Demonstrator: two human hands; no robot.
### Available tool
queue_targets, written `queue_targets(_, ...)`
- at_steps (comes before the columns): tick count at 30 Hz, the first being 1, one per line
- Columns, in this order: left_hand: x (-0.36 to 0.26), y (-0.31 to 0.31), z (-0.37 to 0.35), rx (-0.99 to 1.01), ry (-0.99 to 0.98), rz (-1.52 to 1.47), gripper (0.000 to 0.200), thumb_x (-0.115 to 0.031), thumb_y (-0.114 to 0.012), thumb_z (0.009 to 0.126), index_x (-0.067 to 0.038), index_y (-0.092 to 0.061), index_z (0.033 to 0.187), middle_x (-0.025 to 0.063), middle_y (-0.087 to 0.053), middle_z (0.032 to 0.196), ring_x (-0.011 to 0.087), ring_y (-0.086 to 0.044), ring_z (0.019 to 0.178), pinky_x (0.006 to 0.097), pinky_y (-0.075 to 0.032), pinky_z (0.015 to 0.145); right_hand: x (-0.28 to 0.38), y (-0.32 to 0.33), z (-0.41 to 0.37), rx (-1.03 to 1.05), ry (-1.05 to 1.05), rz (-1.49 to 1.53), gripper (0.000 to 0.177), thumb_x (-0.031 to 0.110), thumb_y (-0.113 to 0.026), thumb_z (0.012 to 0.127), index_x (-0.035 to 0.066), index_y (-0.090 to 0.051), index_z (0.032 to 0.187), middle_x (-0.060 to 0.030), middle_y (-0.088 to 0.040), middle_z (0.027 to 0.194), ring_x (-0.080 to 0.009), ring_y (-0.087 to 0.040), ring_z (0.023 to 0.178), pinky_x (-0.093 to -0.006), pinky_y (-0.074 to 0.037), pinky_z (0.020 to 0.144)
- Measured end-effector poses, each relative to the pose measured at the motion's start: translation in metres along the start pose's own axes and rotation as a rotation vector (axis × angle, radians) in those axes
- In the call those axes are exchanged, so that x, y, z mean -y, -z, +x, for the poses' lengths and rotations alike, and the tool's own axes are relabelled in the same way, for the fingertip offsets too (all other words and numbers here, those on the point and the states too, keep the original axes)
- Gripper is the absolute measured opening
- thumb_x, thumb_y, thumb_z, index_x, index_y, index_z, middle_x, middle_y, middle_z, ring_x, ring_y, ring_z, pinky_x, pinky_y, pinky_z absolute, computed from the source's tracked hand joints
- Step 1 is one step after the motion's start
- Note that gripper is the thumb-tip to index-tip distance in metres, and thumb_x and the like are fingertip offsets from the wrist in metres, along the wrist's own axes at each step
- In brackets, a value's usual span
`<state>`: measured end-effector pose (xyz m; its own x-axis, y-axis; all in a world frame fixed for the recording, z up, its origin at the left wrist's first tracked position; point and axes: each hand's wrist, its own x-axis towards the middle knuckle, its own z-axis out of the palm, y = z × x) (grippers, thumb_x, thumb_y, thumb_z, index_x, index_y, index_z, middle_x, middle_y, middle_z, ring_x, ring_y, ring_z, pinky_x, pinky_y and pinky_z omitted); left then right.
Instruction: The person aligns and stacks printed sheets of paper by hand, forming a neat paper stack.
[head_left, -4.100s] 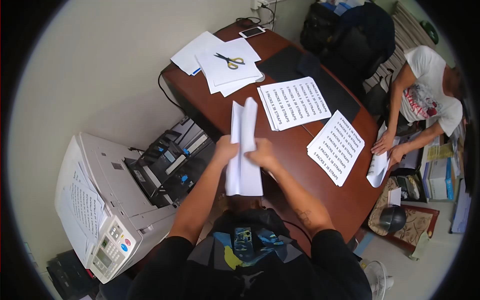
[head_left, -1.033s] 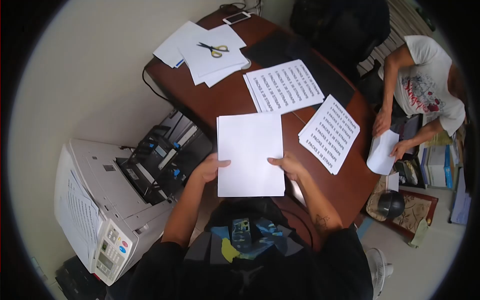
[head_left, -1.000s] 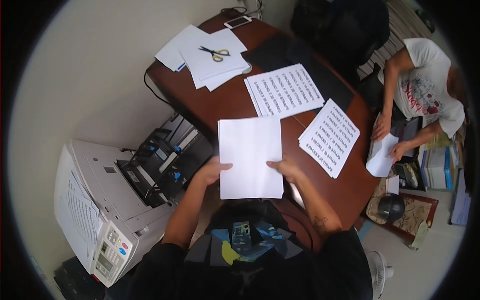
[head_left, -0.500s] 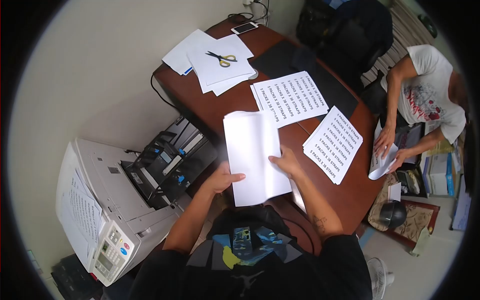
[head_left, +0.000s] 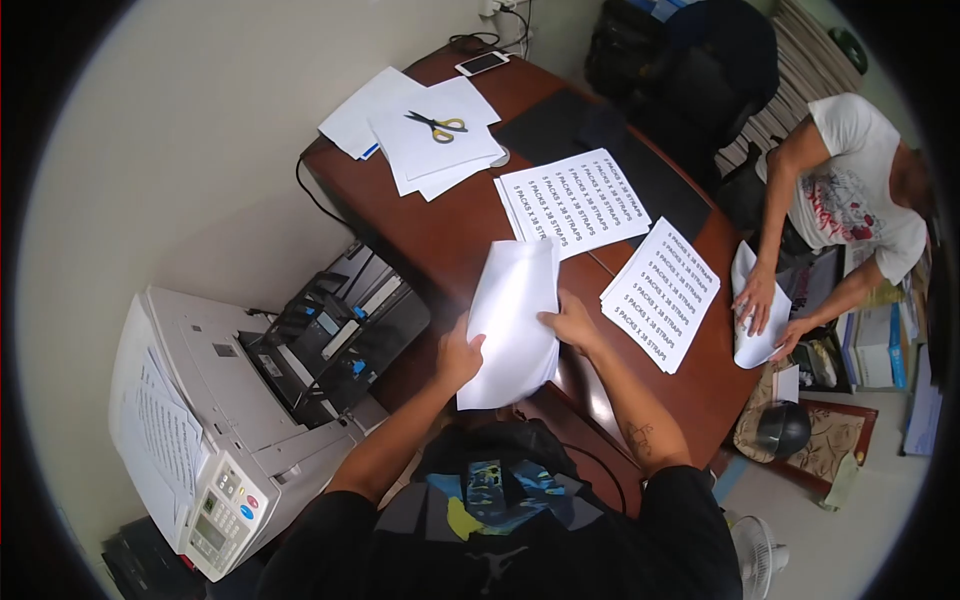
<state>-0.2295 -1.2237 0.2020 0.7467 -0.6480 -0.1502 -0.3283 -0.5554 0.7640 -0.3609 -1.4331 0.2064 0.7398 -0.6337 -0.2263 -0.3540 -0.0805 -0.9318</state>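
Between my two hands is a stack of white paper [head_left: 514, 325], blank on the side facing me and bowed along its length. My left hand [head_left: 460, 355] grips its left edge, thumb on top. On the opposite edge, my right hand [head_left: 570, 322] is closed with its thumb over the front. The stack is held above the near edge of the desk. Just beyond it lies a pile of printed sheets [head_left: 575, 200] reading "5 PACKS X 38 STRAPS". A second printed pile [head_left: 662, 296] rests to the right of my right hand.
Scissors [head_left: 436, 126] lie on blank sheets [head_left: 400, 160] at the desk's far left, near a phone [head_left: 482, 64]. A grey printing machine [head_left: 250, 370] with an open side stands at left. Across the brown desk [head_left: 450, 225], another person's hands [head_left: 760, 305] press on white paper [head_left: 752, 345].
The paper stack in my hands has bowed and narrowed, and its top edge has tilted to the right. My left hand has moved slightly right. The other person's paper has shifted.
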Motion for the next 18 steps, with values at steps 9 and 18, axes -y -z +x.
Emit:
queue_targets(9, 0.003, 0.029, 0.033, 0.126, 0.250, -0.605, 0.041, -0.011, -0.068, 0.085, 0.008, -0.056, 0.119, 0.0199, -0.069, 0.101, 0.0313, -0.067, 0.096, 0.0389, -0.052, 0.084, 0.052, -0.007, -0.012, -0.086, 0.008, -0.504, 0.035, 0.023, -0.072, 0.080, -0.005, -0.060, 0.099, -0.0282, -0.065, 0.087, -0.0443, -0.065, 0.086, -0.0475, -0.050, 0.074)
queue_targets(18, -0.025, 0.074, 0.041, 0.326, 0.451, -0.948, 0.027, -0.003, -0.064, 0.089, 0.012, -0.060, 0.112, 0.0182, -0.067, 0.106, 0.0250, -0.068, 0.089, 0.0368, -0.055, 0.082, 0.072, 0.009, -0.021, 0.270, -0.378, 0.723, 0.023, 0.004, -0.065, 0.089, -0.004, -0.064, 0.110, -0.0125, -0.071, 0.097, -0.0158, -0.069, 0.077, -0.0289, -0.057, 0.068)
